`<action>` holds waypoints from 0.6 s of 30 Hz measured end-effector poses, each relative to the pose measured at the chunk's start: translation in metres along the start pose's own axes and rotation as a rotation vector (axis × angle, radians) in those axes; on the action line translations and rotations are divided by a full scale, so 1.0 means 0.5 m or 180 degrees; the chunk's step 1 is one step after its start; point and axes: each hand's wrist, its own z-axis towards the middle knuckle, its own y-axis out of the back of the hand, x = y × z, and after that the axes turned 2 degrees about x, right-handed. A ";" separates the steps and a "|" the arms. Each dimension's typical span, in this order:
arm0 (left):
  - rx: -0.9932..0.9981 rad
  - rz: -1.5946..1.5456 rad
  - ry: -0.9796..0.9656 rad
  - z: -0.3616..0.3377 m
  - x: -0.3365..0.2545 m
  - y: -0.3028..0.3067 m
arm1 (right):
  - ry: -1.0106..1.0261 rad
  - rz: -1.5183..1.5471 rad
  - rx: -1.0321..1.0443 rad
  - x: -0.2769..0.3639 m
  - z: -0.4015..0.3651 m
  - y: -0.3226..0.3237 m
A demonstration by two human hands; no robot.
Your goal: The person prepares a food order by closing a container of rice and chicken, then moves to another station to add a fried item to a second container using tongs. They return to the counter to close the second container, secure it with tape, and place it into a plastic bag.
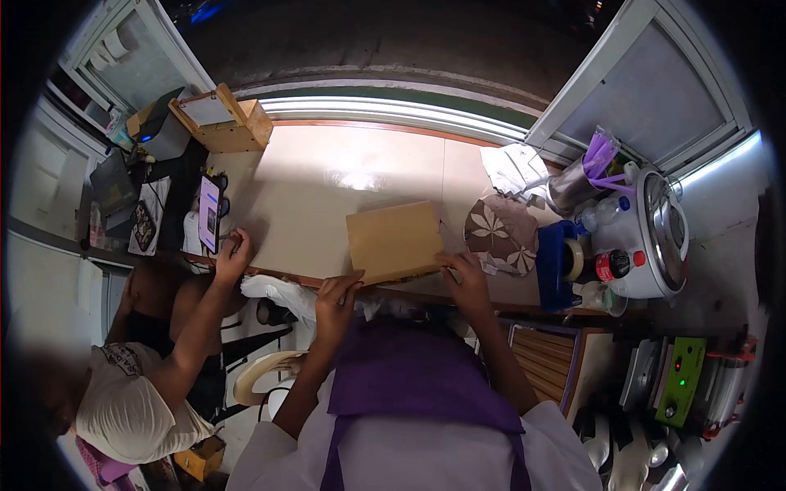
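Note:
A flat brown paper or cardboard piece (395, 241) lies slightly tilted at the near edge of the light counter (311, 180). My left hand (337, 299) pinches its lower left corner. At its lower right corner, my right hand (464, 277) holds the edge between thumb and fingers. Something small and dark shows along the piece's lower edge, too small to make out. Just right of it is a round brown cloth with a leaf pattern (501, 235).
A seated person (135, 401) at the left touches an upright phone (210, 214). A wooden stand (221, 123) is at the back left. At the right are a blue tape dispenser (554, 266), a cola bottle (614, 265), a large cooker (655, 233) and a cup of purple straws (573, 190).

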 end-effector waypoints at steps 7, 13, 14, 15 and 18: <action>-0.0230 0.0441 -0.0408 -0.007 0.011 -0.021 | 0.0440 0.0074 0.0053 -0.031 -0.003 -0.009; -0.0197 0.0553 -0.0234 -0.013 0.012 -0.028 | 0.0367 0.0179 0.0201 -0.031 0.006 -0.003; -0.0204 0.0586 -0.0270 -0.016 0.017 -0.030 | 0.0391 0.0160 0.0233 -0.034 0.005 -0.002; -0.0215 0.0618 -0.0309 -0.019 0.022 -0.031 | 0.0419 0.0140 0.0264 -0.037 0.004 -0.002; -0.0201 0.0602 -0.0429 -0.028 0.031 -0.035 | 0.0481 0.0165 0.0329 -0.043 0.007 0.002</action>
